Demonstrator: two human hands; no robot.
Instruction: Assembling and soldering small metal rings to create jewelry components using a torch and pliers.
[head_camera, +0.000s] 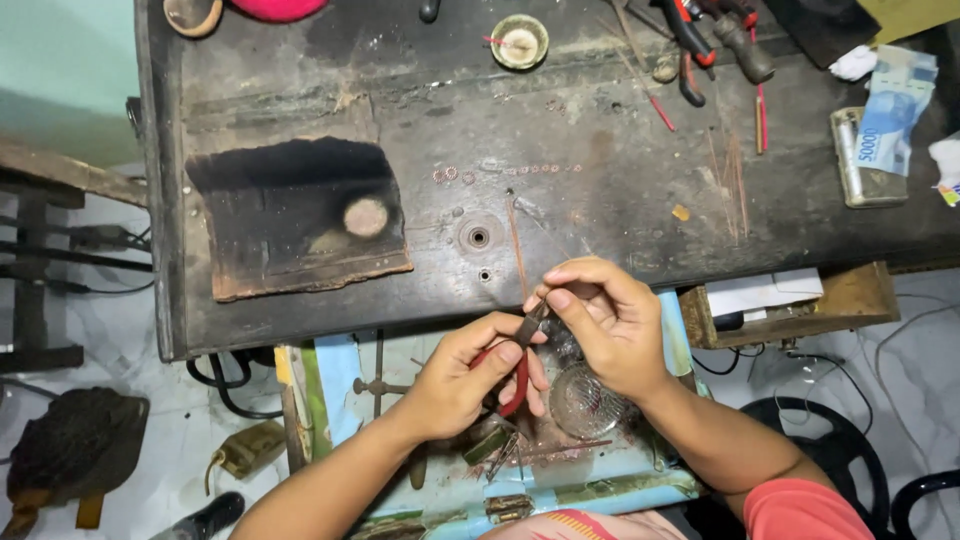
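Red-handled pliers (520, 350) in our left hand (470, 375), grip closed round the handles, nose pointing up toward our right hand (600, 320). Right grip is a pinch, thumb and forefinger closed on something tiny at the pliers' tip, likely a small ring or a bit of wire, too small to tell. All of this sits just off the near edge of the desk (600, 190), over a blue tray (560, 480) that holds a small glass dish (585, 400).

Risks as we see them:
- the piece could slip from the pinch or spring out of the pliers' nose; it would drop into the cluttered tray or onto the floor and be hard to find
- squeezing too hard could mar or flatten it
- fingertips are right at the nose, so a slip means a pinch

Look: pliers are slim, dark metal nose, red grips mostly hidden by the palm.

Further out: a thin copper-coloured wire (516, 240) lies on the desk near the near edge, a row of small rings (500, 171) mid-desk, a charred block (300, 215) toward the left edge.
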